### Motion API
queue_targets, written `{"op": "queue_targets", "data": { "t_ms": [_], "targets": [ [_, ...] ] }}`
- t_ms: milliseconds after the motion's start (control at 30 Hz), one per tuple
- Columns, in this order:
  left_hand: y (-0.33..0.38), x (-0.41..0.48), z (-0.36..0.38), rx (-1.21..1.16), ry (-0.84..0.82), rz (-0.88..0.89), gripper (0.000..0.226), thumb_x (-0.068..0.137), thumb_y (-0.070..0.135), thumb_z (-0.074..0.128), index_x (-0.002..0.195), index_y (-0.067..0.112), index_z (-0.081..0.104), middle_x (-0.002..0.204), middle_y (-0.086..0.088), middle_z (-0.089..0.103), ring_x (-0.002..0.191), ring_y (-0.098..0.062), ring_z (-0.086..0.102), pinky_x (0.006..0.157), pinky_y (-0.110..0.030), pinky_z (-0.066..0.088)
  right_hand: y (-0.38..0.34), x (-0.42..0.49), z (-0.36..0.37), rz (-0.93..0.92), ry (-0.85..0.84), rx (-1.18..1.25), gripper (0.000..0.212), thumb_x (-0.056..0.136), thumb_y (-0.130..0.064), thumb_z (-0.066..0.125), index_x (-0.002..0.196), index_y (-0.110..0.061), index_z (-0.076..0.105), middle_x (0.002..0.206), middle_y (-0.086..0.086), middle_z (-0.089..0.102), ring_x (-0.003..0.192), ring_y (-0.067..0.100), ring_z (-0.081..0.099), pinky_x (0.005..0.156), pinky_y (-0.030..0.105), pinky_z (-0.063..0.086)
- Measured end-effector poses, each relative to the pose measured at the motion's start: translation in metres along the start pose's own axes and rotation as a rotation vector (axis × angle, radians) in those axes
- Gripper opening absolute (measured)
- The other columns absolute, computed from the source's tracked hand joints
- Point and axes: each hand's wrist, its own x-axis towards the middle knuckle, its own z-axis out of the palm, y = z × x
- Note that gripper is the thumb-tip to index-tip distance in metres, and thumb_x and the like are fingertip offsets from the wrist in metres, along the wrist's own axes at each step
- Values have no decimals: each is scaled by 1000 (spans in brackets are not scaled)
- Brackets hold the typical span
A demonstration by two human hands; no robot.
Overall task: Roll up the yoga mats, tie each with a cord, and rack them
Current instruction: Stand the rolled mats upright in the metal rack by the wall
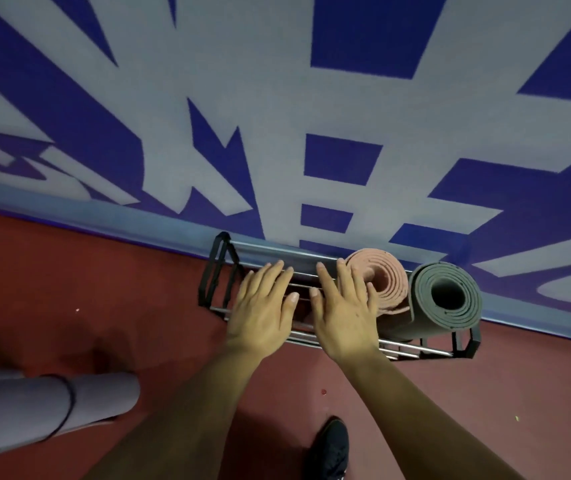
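Lying on the red floor [52,289] at the far left, a rolled lilac mat [45,407] is waiting with a dark cord [69,403] looped round it, so it seems tied and only wanting a place on the rack; its left end is running out of view. Further along, the metal rack [221,271] is standing against the blue-and-grey wall [277,98], its left half bare. Both hands are hovering over that bare stretch, palms down, fingers spread, holding nothing: the left hand [263,306] beside the right hand [344,313], thumbs nearly meeting. Whether they are actually pressing on the bars, I cannot tell, as the hands are hiding the rails beneath them. To the right, a pink mat [386,282] and a grey mat [446,299] are standing on end in the rack, side by side and touching; their lower parts and any cords are hidden. A black shoe [332,448] is poking in at the bottom.
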Motion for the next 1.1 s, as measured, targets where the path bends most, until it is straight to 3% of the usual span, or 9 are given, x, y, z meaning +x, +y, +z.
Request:
{"op": "queue_targets", "data": {
  "t_ms": [100,233,367,533,667,867,967,1100],
  "targets": [
    [-34,-32,-16,9,61,-24,53,103,41,32,140,13,58,146,-5,55,136,-24,47,115,-44,34,-38,-17,18,-29,-43,-4,58,106,-56,13,160,-37,20,171,0,9,157,23,-5,124,48,-2],
    [-89,-92,-41,30,108,-73,51,101,40,35,136,13,60,143,-7,58,131,-27,52,112,-41,31,-104,-54,46,-91,-63,2,74,94,-61,-3,160,-37,20,170,-2,9,157,21,-5,124,48,-3],
    [-157,-164,-69,86,112,-123,52,100,41,34,137,15,60,144,-7,56,132,-28,51,114,-46,32,-181,-101,83,-153,-89,5,77,91,-62,-4,160,-38,22,170,-3,12,157,19,-3,124,46,-2],
    [-236,-242,-110,137,135,-160,51,101,40,34,136,15,62,143,-7,58,133,-28,52,113,-54,36,-277,-149,126,-180,-115,31,57,106,-55,15,160,-38,20,170,-5,13,157,18,-3,125,47,-1],
    [-293,-288,-141,152,161,-223,51,100,41,36,134,13,63,141,-8,59,132,-29,53,110,-54,39,-349,-174,154,-193,-144,73,54,107,-52,21,160,-39,21,169,-4,14,157,18,-2,125,47,-3],
    [-370,-329,-162,210,186,-330,54,98,42,37,134,10,61,143,-15,55,131,-35,51,106,-54,38,-418,-185,196,-243,-184,118,52,107,-50,29,157,-39,29,167,-4,23,156,19,7,124,48,2],
    [-401,-332,-162,258,171,-404,56,97,45,37,136,11,59,145,-16,53,134,-37,47,111,-55,32,-438,-173,223,-240,-225,89,51,106,-50,32,155,-37,35,164,-2,30,154,20,14,122,48,6],
    [-440,-329,-157,240,76,-453,62,94,49,33,139,13,55,151,-16,47,141,-38,40,114,-56,24,-466,-156,257,-235,-251,89,65,96,-60,20,151,-36,44,156,0,42,146,22,30,115,43,18]
  ]
}}
